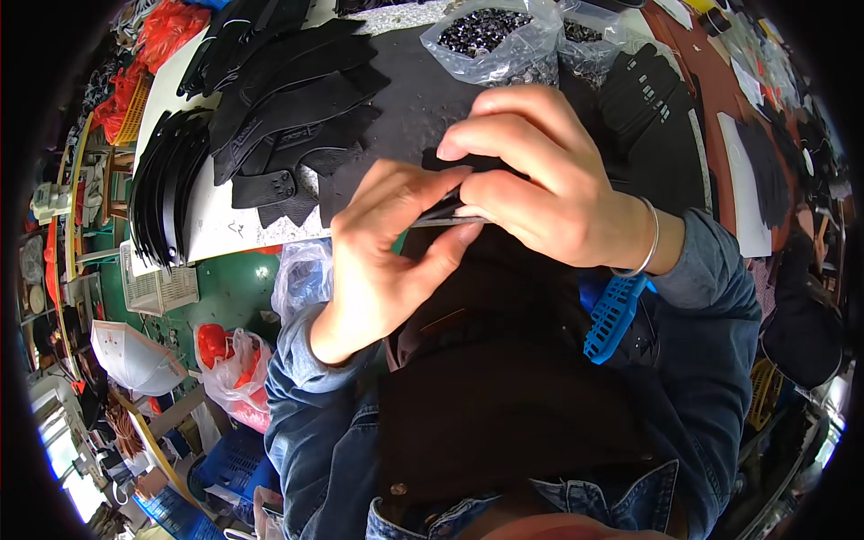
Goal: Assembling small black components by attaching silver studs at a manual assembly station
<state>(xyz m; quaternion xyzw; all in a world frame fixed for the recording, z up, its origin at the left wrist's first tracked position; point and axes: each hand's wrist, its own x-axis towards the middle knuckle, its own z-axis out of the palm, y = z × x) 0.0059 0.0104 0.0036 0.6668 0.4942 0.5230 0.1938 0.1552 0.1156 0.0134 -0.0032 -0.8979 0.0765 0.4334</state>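
1. The left hand (382, 256) is pinching the near edge of a thin black cut piece (454, 214), thumb below and fingers closed on top; the piece is being held in the air above the person's lap, near the middle of the view
2. The right hand (540, 184) is clamping the same piece from the far right side, fingers curled over it and thumb pressing toward the left hand
3. In my judgement both grips are needing to stay close to the seam between the layers, so the thin edge is not buckling; whether the layers are being parted or pressed together cannot be told
4. A stack of black cut pieces (288, 99) is lying on the surface (225, 229) to the far left, well apart from the hands
5. A clear bag of small dark parts (490, 36) is sitting at the far side, just beyond the right hand
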